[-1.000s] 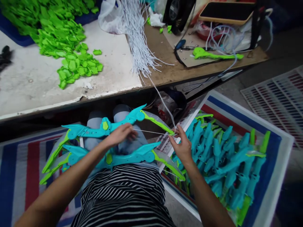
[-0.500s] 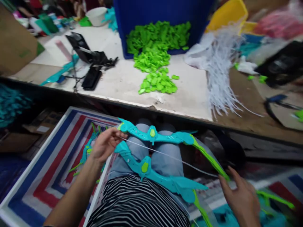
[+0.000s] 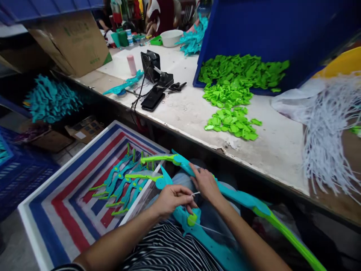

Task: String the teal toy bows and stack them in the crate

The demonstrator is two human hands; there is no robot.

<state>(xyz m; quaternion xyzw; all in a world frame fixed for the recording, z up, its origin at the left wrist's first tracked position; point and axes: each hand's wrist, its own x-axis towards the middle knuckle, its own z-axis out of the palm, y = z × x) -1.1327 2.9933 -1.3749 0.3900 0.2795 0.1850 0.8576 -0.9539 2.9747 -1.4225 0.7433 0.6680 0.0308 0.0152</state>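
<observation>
Two teal toy bows with lime-green limbs lie across my lap, the far bow (image 3: 237, 195) and the near bow (image 3: 207, 239). My left hand (image 3: 176, 200) is closed in a pinch on a white cord (image 3: 196, 193), above the near bow's middle. A short end of the cord sticks out toward the other hand. My right hand (image 3: 207, 185) rests over the far bow with its fingers bent round the teal body; its palm side is hidden. Another stretch of cord runs along the near bow.
At my left, a white-rimmed bin (image 3: 70, 160) with a striped lining holds several bows. On the table (image 3: 180, 120) are lime-green pieces (image 3: 234, 122) spilling from a blue crate (image 3: 267, 34), a phone (image 3: 153, 101), a small fan (image 3: 150, 64) and a bundle of white cords (image 3: 329, 128).
The view has turned left. My right hand has come from the far right limb to the far bow's teal body, near my left hand. Both bows have shifted, showing their left green limbs.
</observation>
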